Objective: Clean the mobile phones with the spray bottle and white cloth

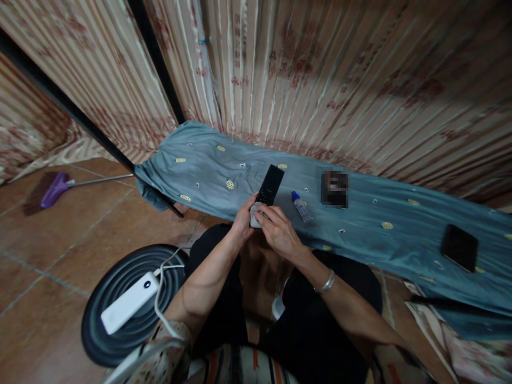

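Hands: the left hand (242,217) and right hand (277,230) meet over the lap, fingers curled shut around a small pale pad or cloth (255,218) pressed to the near end of a black phone (270,185).
Phone: it lies on the blue cloth (360,234), its near end at the fingertips. Judged stiff, light, glossy, so slippery and easily scratched; best taken by its long edges, not the glass.
Pad: looks soft and light; a pinch holds it.
Beside the person: a white power bank (128,302) with cable on a round dark stool (120,304).
Cloth surface: soft, wrinkled, draped; it also carries a small dropper bottle (301,207) and two more dark devices (460,247).
Room: tiled floor, a purple broom (56,189), striped curtains (320,74) behind.
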Available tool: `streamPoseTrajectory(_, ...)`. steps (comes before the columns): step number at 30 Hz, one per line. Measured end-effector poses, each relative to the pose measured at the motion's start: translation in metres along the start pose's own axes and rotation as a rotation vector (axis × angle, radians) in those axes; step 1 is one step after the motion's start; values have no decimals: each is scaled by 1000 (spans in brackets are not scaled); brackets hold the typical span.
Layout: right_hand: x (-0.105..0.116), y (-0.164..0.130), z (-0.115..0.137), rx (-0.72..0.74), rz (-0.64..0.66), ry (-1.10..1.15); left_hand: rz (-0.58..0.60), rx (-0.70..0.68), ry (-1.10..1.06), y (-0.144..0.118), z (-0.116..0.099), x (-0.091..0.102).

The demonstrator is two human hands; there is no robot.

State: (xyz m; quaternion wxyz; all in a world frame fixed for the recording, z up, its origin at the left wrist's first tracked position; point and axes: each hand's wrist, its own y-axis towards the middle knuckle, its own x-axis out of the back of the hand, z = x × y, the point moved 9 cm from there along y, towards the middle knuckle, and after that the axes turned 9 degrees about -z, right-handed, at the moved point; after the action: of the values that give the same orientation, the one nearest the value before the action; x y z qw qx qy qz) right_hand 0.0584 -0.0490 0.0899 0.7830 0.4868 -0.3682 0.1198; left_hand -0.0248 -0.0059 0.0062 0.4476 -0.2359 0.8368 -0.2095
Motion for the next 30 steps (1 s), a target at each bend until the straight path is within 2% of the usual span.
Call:
streamPoseTrajectory(6,6,-4,-4,3,-11,-2,7,-41,-4,4,-9,3)
streamPoseTrajectory(11,10,-10,-9,-13,10,-13,62,-102,33,8,-18,4)
streamPoseTrajectory(15,9,-10,-8,-7,2,-31,85,-94,52,7,-14,2)
streamPoseTrajectory(22,2,-2,-8,-18,10,-27,15,-69,63,-3,-3,-1)
streamPoseTrajectory(30,6,-6,-12,-10,7,-47,36,-67,73,-1,-10,2)
